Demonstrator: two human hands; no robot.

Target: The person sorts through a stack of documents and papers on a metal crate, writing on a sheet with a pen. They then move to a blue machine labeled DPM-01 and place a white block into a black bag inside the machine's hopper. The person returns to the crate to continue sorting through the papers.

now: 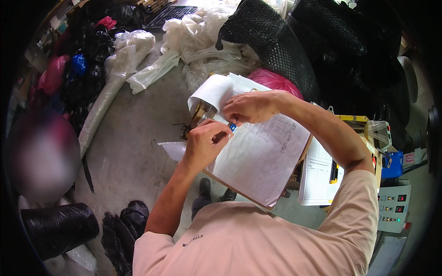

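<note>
Lined sheet [258,161] on clipboard [269,207]; left hand [205,139], right hand [251,107] near blue object [233,127]; each grip unclear.

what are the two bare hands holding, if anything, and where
A small blue object shows between the left hand and right hand; whether either grips it, and by which part, cannot be told.

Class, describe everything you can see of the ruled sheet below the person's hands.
The ruled sheet is pale, papery and printed with lines, with dark handwriting toward its upper right. It lies slanted on a brown board, mostly flat but slightly wrinkled near its lower right corner. The left hand and right hand are at its upper end, near a small blue item; exact contact is unclear.
</note>
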